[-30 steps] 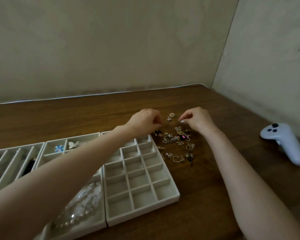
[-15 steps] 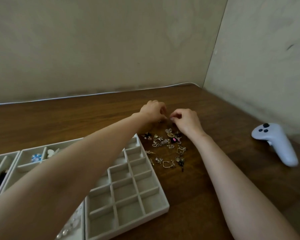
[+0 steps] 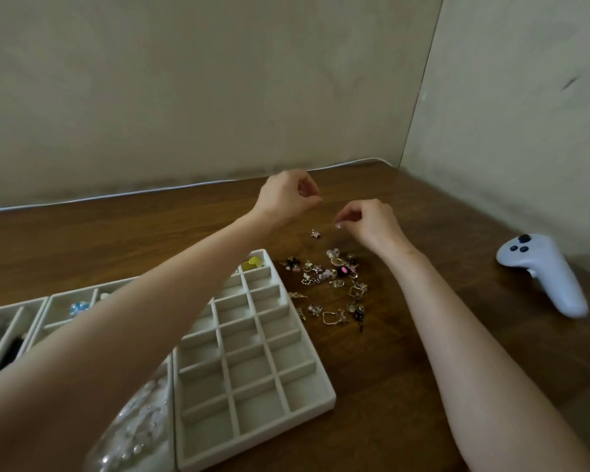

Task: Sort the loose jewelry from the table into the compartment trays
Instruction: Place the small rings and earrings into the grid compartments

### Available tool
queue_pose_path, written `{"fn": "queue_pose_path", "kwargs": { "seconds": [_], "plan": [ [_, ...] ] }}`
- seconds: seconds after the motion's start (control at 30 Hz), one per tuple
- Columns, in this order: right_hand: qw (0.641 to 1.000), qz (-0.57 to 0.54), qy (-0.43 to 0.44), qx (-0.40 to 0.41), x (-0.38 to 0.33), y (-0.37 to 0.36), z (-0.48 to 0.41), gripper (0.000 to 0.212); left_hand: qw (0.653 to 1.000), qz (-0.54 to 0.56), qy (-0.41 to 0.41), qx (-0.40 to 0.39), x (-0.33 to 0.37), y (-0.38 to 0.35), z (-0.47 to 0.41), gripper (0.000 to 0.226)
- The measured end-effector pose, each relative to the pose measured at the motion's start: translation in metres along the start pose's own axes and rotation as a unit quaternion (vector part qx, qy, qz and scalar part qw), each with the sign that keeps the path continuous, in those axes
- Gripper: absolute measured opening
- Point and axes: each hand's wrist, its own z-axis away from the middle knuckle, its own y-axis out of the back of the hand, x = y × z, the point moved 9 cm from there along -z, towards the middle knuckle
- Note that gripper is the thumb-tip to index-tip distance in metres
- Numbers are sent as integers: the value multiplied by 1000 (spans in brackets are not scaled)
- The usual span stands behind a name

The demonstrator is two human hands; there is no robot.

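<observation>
Hovering above the middle of the frame, the left hand (image 3: 288,199) and the right hand (image 3: 368,222) each have fingers curled tight, thumb against fingertips, as if pinching. Whether anything tiny sits in either pinch I cannot tell. The loose jewelry (image 3: 331,284) lies scattered on the table (image 3: 372,369) just right of the tray (image 3: 321,403), with one star charm (image 3: 315,234) apart above it. The pieces look small and tangled, so lifting one could drag its neighbours along. A slipped piece might also bounce into the wrong compartment or off the table.
</observation>
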Motion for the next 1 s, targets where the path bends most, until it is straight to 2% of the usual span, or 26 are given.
{"fn": "queue_pose_path", "kwargs": {
  "seconds": [0.07, 0.17, 0.27, 0.4, 0.6, 0.77, 1.0],
  "plan": [
    [998, 40, 0, -53, -5, -2, 6, 4, 996, 66, 41, -35, -7, 8, 15, 12],
    [990, 52, -18, -127, -10, -7, 18, 11, 969, 186, 122, -110, -21, 5, 46, 6],
    [980, 76, -19, -183, -13, -17, 26, 15, 959, 200, 159, -121, -32, 10, 71, 7],
    [979, 89, -14, -185, -16, -23, 28, 12, 952, 206, 176, -140, -41, 13, 99, 7],
    [979, 96, 6, -177, -20, -28, 28, 10, 980, 94, 135, -108, -42, 26, 114, 13],
    [981, 90, 1, -172, -18, -28, 25, 11, 990, -60, 65, -107, -32, 28, 116, 13],
    [980, 102, 21, -171, -20, -30, 23, 3, 989, -105, 42, -99, -26, 24, 118, 12]
  ]
}}
